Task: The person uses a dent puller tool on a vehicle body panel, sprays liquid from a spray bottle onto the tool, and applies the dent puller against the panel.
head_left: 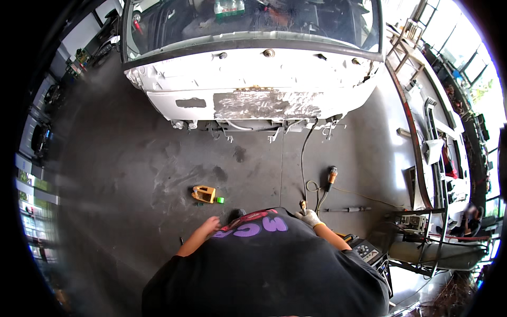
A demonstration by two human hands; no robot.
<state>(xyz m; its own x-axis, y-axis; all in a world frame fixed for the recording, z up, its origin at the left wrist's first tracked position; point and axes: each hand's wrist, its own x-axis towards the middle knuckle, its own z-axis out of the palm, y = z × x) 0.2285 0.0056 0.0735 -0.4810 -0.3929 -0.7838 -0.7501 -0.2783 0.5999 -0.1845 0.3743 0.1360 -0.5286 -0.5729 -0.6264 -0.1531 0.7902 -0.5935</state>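
My right hand point(309, 216), in a pale work glove, is closed around a brass-coloured, handle-like fitting point(302, 204) in front of my body. A dark cable point(303, 158) hangs from the lower edge of a white vehicle front point(174, 87) and runs down to that hand. What exact kind of tool the fitting is, I cannot make out. Bare and loosely bent, my left hand point(211, 225) hovers by the left side of my dark shirt with nothing visible in it. A broad patch point(266, 104) on the vehicle's white panel is sanded down to grey metal.
On the floor lie an orange power tool point(331, 178) with its cord, a metal rod tool point(348, 210), a cut-open yellow jug point(204, 194) and a green cap point(220, 200). A control box point(367, 252) and a gas cylinder point(438, 254) stand at right, near a long rack point(409, 116).
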